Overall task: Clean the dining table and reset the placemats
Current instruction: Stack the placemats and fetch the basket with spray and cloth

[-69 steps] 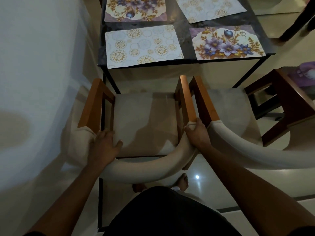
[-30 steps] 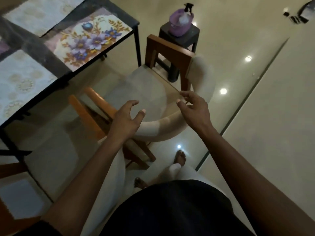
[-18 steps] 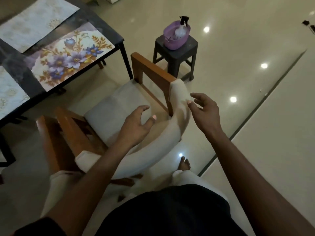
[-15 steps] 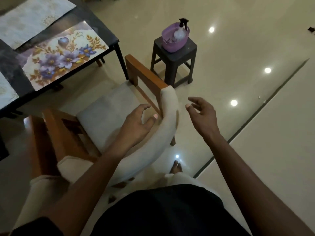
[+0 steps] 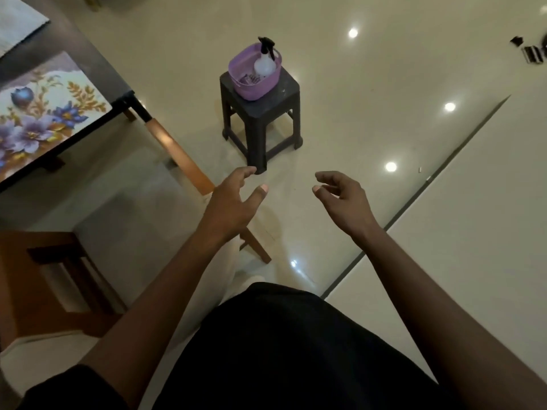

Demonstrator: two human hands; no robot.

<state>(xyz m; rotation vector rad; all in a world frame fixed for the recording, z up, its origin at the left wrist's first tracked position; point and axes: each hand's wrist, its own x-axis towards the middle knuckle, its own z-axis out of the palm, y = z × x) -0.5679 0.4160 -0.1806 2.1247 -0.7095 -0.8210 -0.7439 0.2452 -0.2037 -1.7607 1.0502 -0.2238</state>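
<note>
The dark dining table [image 5: 97,72] fills the upper left, with a floral placemat [image 5: 44,113] at its corner and a pale patterned placemat [image 5: 14,28] beyond it. A purple basket [image 5: 251,81] holding a spray bottle [image 5: 265,62] stands on a small black stool [image 5: 260,119] ahead of me. My left hand [image 5: 231,205] and my right hand [image 5: 343,199] hover empty in front of me with loosely spread fingers, about a stool's height short of the stool. Neither hand touches anything.
A wooden chair with a pale cushion [image 5: 142,214] sits tucked by the table under my left arm; its wooden arm [image 5: 177,155] slants toward the table leg. A second wooden chair [image 5: 44,285] is at the left edge. Glossy floor spreads to the right, with small dark items [image 5: 532,54] far off.
I have let go of the chairs and turned right. Both hands left the chair back and now float free, and the stool with the basket has come to the middle of view.
</note>
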